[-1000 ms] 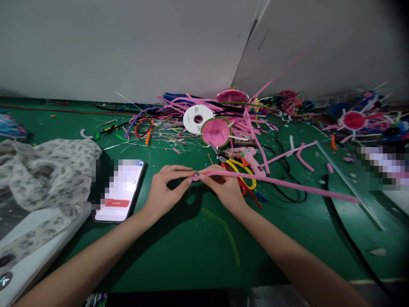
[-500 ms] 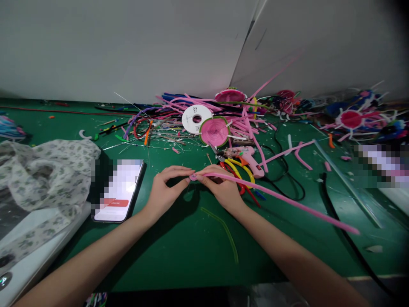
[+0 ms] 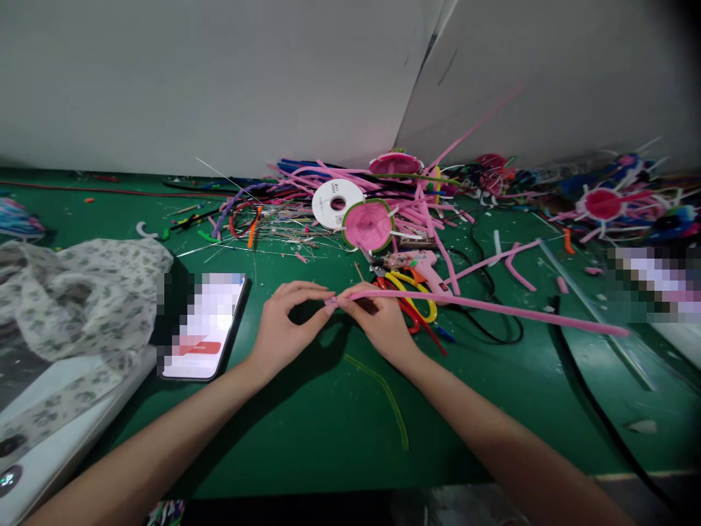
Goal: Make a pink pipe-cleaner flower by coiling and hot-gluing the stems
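A long pink fuzzy strip (image 3: 493, 305) stretches rightward from my fingertips, its far end raised over the right side of the table. My right hand (image 3: 377, 314) pinches the strip near its left end between thumb and fingers. Close beside it, my left hand (image 3: 293, 318) pinches the small curled pink end (image 3: 331, 301) of the same strip. The two sets of fingertips nearly meet. Fine detail of the curled end is partly hidden by the fingers. Beyond my hands lies a round pink coil with a green rim (image 3: 368, 225).
A phone (image 3: 205, 329) and patterned cloth (image 3: 104, 292) lie left. Behind my right hand are yellow-handled pliers (image 3: 419, 296), red handles and a pink glue gun (image 3: 430, 270). A white spool (image 3: 328, 201) and heaped pink strips stand behind; a green-yellow strip (image 3: 388, 394) lies in front.
The free end of the pink strip has swung up and away from me, so the strip now runs closer to level. Both hands remain nearly in place, with fingers shifted slightly at the curled end.
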{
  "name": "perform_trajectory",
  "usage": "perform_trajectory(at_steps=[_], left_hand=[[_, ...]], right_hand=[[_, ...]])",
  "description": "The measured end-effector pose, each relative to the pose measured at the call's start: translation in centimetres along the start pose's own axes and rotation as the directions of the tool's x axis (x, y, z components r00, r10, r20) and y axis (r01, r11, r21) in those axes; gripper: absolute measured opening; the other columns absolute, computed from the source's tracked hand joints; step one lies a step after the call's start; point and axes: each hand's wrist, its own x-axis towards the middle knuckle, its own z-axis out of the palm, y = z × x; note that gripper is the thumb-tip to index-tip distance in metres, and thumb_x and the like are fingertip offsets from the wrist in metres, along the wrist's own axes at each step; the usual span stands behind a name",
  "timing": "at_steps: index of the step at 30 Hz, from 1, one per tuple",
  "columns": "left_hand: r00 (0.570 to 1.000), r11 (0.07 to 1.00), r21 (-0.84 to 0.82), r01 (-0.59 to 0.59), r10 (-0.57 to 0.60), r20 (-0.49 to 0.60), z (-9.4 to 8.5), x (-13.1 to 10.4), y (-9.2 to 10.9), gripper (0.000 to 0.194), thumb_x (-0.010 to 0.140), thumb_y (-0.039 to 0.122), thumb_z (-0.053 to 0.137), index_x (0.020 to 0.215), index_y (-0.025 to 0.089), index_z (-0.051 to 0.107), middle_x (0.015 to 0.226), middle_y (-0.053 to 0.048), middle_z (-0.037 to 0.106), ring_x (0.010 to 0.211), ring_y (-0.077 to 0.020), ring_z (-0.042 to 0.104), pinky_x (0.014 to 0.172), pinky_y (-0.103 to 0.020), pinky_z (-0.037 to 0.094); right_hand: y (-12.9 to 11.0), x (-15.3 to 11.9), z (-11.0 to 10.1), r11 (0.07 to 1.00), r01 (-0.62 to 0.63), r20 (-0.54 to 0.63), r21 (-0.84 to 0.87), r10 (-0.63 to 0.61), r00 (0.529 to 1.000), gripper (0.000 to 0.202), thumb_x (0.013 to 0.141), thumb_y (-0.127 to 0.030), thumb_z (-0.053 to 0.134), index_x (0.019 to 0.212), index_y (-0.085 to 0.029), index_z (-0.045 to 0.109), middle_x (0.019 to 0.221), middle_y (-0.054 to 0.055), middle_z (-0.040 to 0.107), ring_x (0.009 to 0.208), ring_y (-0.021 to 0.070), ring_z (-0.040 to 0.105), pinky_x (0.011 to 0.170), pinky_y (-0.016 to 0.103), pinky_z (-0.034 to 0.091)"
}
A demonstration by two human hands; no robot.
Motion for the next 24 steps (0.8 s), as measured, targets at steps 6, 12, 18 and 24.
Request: perform_trajectory(at_steps=[6, 12, 18, 24], left_hand=[[0.991, 0.975, 0.185, -0.127, 0.131, -0.011, -0.2, 0.1, -0.2, 0.010, 0.082, 0.029, 0.066, 0.090, 0.026, 0.071, 0.097, -0.002, 0.068, 0.094, -0.0186, 0.060, 0.086, -0.039, 0.047], [0.984, 0.961, 0.214, -0.175, 0.180, -0.002, -0.4, 0.1, -0.1, 0.010, 0.084, 0.028, 0.064, 0.090, 0.024, 0.070, 0.096, -0.002, 0.068, 0.093, -0.0184, 0.060, 0.085, -0.038, 0.047], [0.981, 0.954, 0.229, -0.191, 0.193, 0.012, -0.2, 0.1, -0.1, 0.010, 0.085, 0.027, 0.063, 0.092, 0.024, 0.070, 0.096, -0.003, 0.068, 0.093, -0.0191, 0.060, 0.084, -0.038, 0.046], [0.984, 0.963, 0.205, -0.175, 0.177, 0.008, -0.3, 0.1, -0.2, 0.010, 0.085, 0.027, 0.063, 0.092, 0.025, 0.070, 0.095, -0.003, 0.069, 0.093, -0.0191, 0.060, 0.084, -0.038, 0.046]], right_hand=[[-0.4, -0.1, -0.5, 0.993, -0.068, -0.026, 0.093, 0.071, 0.997, 0.013, 0.079, -0.034, 0.067, 0.085, -0.022, 0.066, 0.089, 0.002, 0.069, 0.083, 0.0164, 0.064, 0.073, 0.031, 0.053], [-0.6, 0.1, -0.9, 0.997, -0.067, -0.113, 0.038, 0.071, 0.991, 0.014, 0.076, -0.032, 0.069, 0.084, -0.021, 0.068, 0.087, 0.003, 0.070, 0.079, 0.0165, 0.065, 0.071, 0.032, 0.054], [-1.0, -0.2, -0.9, 0.997, -0.054, -0.189, -0.055, 0.043, 0.981, 0.016, 0.076, -0.032, 0.069, 0.087, -0.020, 0.068, 0.094, 0.005, 0.070, 0.082, 0.0175, 0.066, 0.074, 0.033, 0.055], [-2.0, -0.6, -1.1, 0.988, -0.152, -0.201, 0.001, 0.149, 0.968, 0.031, 0.074, -0.034, 0.071, 0.100, -0.018, 0.064, 0.086, 0.005, 0.070, 0.079, 0.0170, 0.067, 0.067, 0.030, 0.056]])
